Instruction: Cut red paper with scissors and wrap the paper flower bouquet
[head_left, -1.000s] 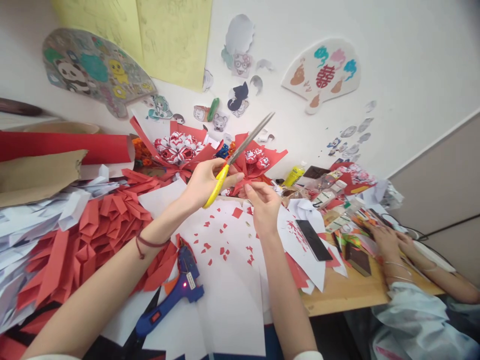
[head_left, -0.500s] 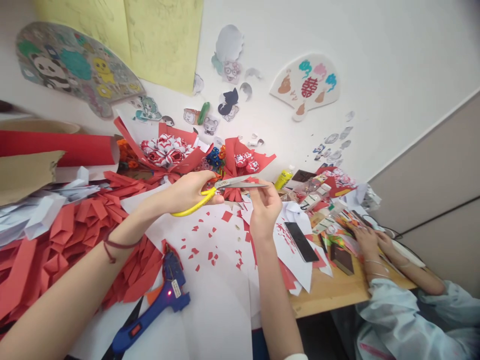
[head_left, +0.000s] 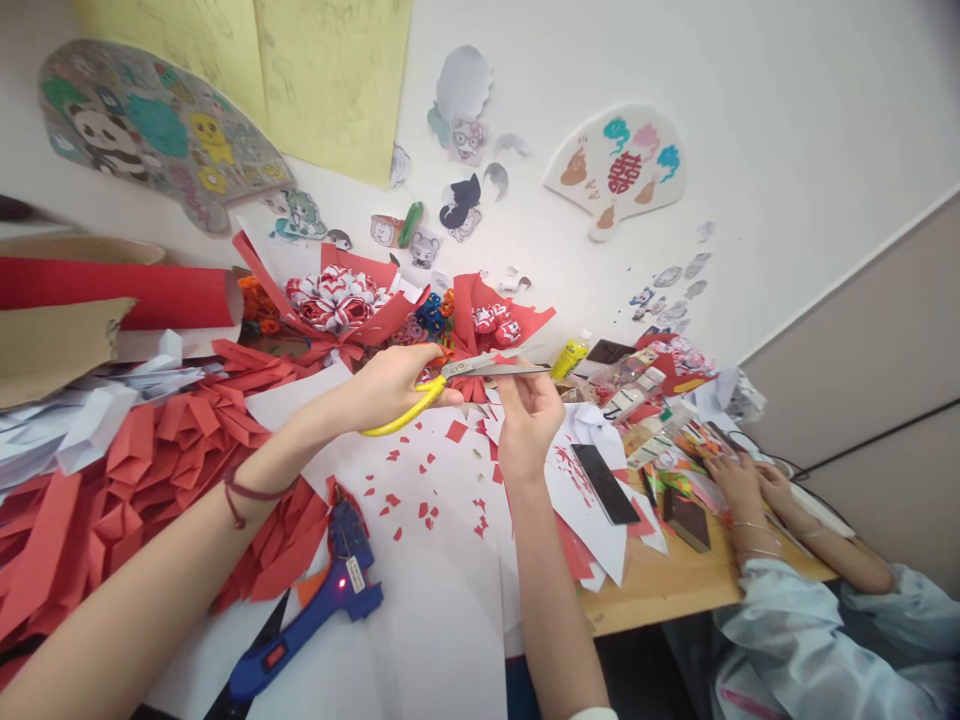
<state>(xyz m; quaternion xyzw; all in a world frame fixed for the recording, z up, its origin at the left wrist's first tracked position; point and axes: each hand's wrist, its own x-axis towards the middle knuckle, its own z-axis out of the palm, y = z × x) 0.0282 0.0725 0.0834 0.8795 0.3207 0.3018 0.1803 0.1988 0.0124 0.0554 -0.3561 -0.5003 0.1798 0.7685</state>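
Head view: the left hand [head_left: 386, 388] holds the scissors [head_left: 459, 370], its fingers curled at the yellow handle and its thumb extended along the near side; finger placement inside the handle loops cannot be told. The blades point toward the right hand [head_left: 531, 425] and stand slightly parted. The right hand has thumb and fingertips pinched together on a small piece of red paper [head_left: 504, 361], located at the blades, above the white paper [head_left: 450, 620]; its outline is partly hidden. Red scraps [head_left: 456, 431] lie scattered on the white paper below both hands. A blue glue gun [head_left: 319, 617], indicator lit, lies at the near left, beside a pile of folded red paper [head_left: 199, 435]. Two flower bouquets [head_left: 337, 298] in red wrapping stand against the wall behind the hands. At the far right, another person's hands [head_left: 731, 485] rest among items on the wooden table [head_left: 664, 590].
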